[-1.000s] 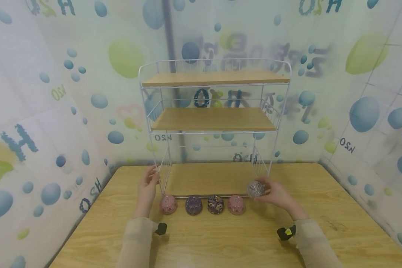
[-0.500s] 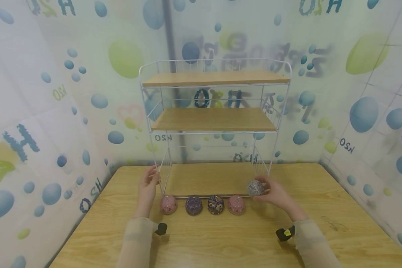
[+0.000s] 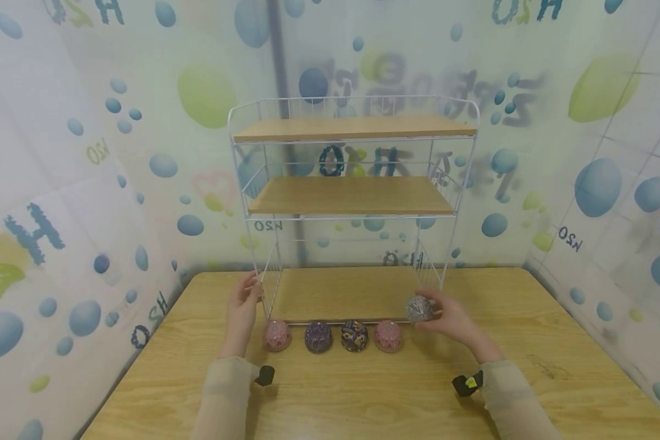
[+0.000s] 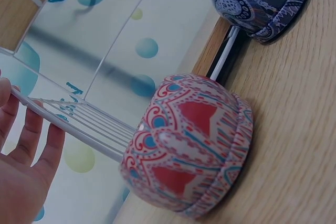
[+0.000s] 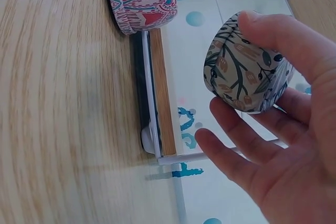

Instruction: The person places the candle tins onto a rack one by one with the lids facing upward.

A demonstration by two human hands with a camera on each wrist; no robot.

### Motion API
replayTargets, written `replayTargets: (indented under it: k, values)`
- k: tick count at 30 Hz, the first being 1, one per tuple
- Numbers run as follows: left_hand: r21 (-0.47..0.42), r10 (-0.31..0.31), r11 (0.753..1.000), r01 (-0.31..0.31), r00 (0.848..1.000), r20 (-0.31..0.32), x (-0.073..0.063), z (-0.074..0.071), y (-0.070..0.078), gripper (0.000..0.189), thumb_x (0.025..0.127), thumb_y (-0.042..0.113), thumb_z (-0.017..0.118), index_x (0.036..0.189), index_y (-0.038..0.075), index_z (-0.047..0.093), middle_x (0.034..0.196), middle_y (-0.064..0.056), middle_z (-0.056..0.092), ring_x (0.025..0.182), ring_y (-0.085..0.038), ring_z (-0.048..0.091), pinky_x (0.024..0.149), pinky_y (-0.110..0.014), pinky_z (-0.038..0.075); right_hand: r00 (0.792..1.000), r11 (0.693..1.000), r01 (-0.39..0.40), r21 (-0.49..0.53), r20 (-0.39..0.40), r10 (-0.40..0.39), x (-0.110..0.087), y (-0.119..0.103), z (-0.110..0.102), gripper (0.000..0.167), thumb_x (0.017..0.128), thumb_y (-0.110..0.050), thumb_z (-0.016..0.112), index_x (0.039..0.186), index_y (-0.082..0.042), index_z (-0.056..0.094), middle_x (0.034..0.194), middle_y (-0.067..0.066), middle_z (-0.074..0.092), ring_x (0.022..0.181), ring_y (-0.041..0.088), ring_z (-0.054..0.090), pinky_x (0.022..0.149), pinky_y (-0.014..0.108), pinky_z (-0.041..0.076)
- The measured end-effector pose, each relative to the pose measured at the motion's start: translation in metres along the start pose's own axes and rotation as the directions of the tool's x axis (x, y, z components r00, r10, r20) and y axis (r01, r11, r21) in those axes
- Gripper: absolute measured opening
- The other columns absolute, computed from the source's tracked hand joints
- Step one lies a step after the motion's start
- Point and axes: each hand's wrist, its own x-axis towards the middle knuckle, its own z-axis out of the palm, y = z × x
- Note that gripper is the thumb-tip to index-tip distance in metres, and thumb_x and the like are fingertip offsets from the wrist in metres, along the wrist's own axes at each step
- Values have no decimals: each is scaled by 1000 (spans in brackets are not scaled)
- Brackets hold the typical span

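Hardly anything is shifting since earlier. The left grip (image 3: 243, 305) is holding the rack (image 3: 352, 195); four tins (image 3: 318, 338) are lining the bench (image 3: 341, 397), insides hidden; the right grip (image 3: 448, 315) is pinching a leaf-patterned tin (image 5: 244, 66) near the rack's front-right corner.

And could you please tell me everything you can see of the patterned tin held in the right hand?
The patterned tin is squat and rounded, printed with dark stems and leaves and tan blossoms on a pale ground; the head view shows it only as silvery grey. It looks like smooth printed metal. Tilted and held clear of the table, it sits between the thumb and fingers of the right hand, near the front right corner of the bottom shelf. Its contents, if any, cannot be seen.
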Motion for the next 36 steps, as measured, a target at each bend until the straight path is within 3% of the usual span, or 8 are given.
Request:
replayTargets:
  k: [13,18,24,30,36]
  values:
    - [-6,-21,1000,21,1000,7,1,-1,0,32,102,13,50,133,3,52,117,-15,53,104,-31,54,83,-22,50,999,1000,-31,-2,-18,31,2,-3,1,63,73,-7,83,127,2,52,114,22,59,100,38,60,70,33,57]
    - [-3,-14,1000,14,1000,-2,1,-1,1,32,102,11,50,132,2,52,116,-14,53,105,-34,54,82,-21,50,999,999,-37,-2,-20,37,2,-5,2,63,73,-7,83,126,4,51,115,23,58,103,41,58,73,37,57]
    - [-9,-9,1000,9,1000,-7,0,-1,1,31,101,7,50,131,1,53,115,-15,53,100,-20,56,82,-21,51,999,999,-40,12,-9,40,2,-4,4,68,73,-7,83,129,6,47,119,24,55,106,42,56,79,41,56]
    - [6,-13,1000,13,1000,-13,0,-1,-1,30,101,9,50,130,3,54,115,-14,54,101,-21,56,81,-22,51,1000,1000,-5,-3,1,5,1,-1,5,75,73,-10,83,135,8,45,131,31,47,109,47,53,81,45,55]
    - [8,-23,1000,23,1000,-7,0,-1,-1,32,102,13,50,132,4,53,117,-14,53,99,-16,56,83,-22,50,1000,1000,3,-29,-9,-4,1,-1,6,68,72,-7,82,130,8,50,128,31,50,108,49,53,79,45,55]
